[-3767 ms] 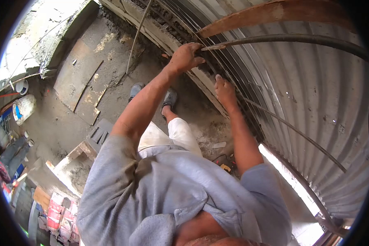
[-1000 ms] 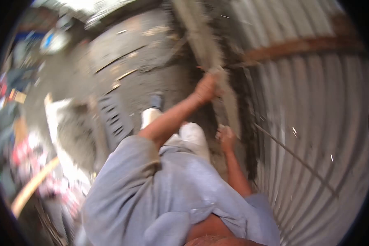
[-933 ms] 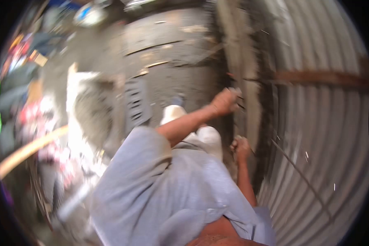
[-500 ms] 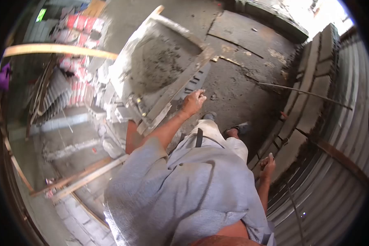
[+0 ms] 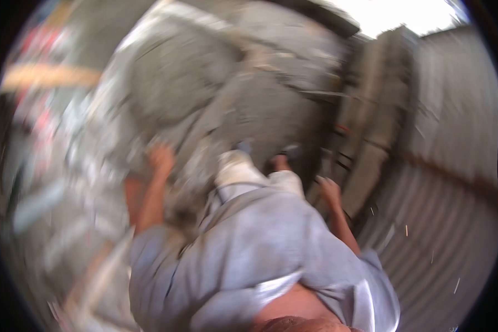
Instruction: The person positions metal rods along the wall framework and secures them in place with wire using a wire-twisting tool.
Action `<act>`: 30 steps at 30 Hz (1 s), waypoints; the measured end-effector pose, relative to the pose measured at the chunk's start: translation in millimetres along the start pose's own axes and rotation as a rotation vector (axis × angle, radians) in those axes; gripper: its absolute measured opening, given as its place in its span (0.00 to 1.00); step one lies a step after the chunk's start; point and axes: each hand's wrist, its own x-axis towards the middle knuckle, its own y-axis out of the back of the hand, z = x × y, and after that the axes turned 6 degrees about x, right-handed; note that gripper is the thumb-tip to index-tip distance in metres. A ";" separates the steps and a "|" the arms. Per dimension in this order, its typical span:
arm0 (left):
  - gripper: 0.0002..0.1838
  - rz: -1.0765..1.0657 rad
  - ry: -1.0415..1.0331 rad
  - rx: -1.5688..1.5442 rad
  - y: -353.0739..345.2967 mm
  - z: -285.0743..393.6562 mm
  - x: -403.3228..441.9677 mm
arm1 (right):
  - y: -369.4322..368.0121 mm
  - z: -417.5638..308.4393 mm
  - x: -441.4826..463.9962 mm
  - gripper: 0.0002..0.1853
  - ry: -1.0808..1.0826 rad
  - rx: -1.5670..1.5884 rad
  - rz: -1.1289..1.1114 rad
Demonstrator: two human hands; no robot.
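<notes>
My left hand (image 5: 161, 157) is at the near corner of a wooden-sided mortar box (image 5: 218, 110). Motion smears its fingers, so whether it touches or holds anything there is unclear. Grey wet mortar (image 5: 177, 77) lies inside the box. On the other side, my right hand (image 5: 330, 191) hangs beside my leg, close to a low stack of grey blocks (image 5: 373, 157). Its fingers are loosely bent and apart, with nothing visible in them.
Corrugated metal sheeting (image 5: 437, 232) stands along the right. A light wooden bar (image 5: 52, 76) crosses the upper left, near blurred red-and-white sacks (image 5: 39, 119). Under my feet is a rough grey floor (image 5: 271, 110). More timber (image 5: 99, 276) lies at lower left.
My left hand has drawn back from beyond the box's side to its near corner. The camera view has swung, blurring everything. My right hand stays low at my side.
</notes>
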 end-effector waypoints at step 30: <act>0.11 -0.390 -0.839 -1.324 406.1 380.6 -89.4 | 125.6 -177.8 -39.5 0.15 0.335 1.059 0.332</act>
